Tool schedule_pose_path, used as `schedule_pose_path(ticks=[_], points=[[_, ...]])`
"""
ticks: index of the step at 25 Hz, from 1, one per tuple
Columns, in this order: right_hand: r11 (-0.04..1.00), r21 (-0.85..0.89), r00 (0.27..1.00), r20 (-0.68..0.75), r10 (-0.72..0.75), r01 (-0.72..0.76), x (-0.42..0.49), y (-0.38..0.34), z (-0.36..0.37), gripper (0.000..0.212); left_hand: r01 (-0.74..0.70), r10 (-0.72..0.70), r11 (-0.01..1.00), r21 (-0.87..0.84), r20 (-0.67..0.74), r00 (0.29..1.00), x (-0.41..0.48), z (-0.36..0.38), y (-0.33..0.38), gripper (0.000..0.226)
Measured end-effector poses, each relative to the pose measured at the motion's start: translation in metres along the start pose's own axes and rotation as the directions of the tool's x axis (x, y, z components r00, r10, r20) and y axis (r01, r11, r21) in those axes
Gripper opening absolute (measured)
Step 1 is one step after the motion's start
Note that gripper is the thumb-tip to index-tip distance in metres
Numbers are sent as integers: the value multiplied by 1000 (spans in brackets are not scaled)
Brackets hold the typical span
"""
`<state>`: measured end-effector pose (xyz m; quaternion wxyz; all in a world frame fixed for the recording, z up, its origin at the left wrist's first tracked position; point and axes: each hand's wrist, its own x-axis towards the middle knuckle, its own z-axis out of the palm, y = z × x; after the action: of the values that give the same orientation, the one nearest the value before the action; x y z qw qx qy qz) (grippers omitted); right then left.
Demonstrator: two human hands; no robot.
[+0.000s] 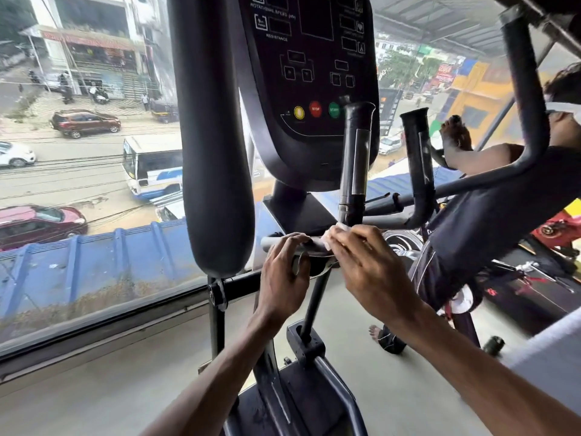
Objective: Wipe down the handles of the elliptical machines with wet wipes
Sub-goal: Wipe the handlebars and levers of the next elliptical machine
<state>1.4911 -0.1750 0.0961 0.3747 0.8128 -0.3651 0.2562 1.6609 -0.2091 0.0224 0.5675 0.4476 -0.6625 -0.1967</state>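
On the black elliptical machine (314,73), a rigid upright black handle (356,158) rises over the left hand (284,278) gripping a silver crossbar (270,243) and the right hand (371,269) pinching a limp white wet wipe (328,240) (best wrapped round the grip) at its base.

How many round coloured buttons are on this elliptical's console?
3, in a row low on the console: yellow button left, red STOP button middle, green START button right. The upright handle may hide more.
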Motion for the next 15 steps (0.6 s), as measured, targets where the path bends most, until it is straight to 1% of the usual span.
schedule_pose_path(ticks=[2, 4, 6, 8, 9, 11, 13, 15], points=[[999, -22, 999, 42, -23, 24, -6, -14, 6, 28, -8, 8, 1000, -18, 2, 1000, -1, -1, 1, 41], [999, 0, 996, 78, -48, 49, -4, -17, 7, 26, -31, 31, 999, -25, 0, 1000, -2, -1, 0, 42], [1000, 15, 997, 77, 6, -8, 4, -13, 4, 28, -37, 37, 999, -19, 4, 999, -2, -3, -3, 42], [996, -9, 995, 43, 86, -86, 7, -13, 5, 31, -24, 25, 1000, -18, 7, 1000, -2, -3, -4, 43], [995, -29, 995, 29, 100, -99, 5, -16, 8, 29, -11, 11, 1000, -23, 13, 1000, -2, -3, -4, 44], [996, -47, 996, 43, 77, -75, -1, -27, 17, 26, -1, 2, 999, -38, 26, 1000, -1, -4, -4, 46], [1000, -20, 996, 93, 13, -12, 1, -25, 18, 25, -18, 19, 999, -44, 25, 999, -1, -5, -4, 45], [1000, -3, 997, 75, 8, -8, 13, -16, 7, 29, -20, 21, 998, -53, 17, 1000, 0, -7, -4, 43]])
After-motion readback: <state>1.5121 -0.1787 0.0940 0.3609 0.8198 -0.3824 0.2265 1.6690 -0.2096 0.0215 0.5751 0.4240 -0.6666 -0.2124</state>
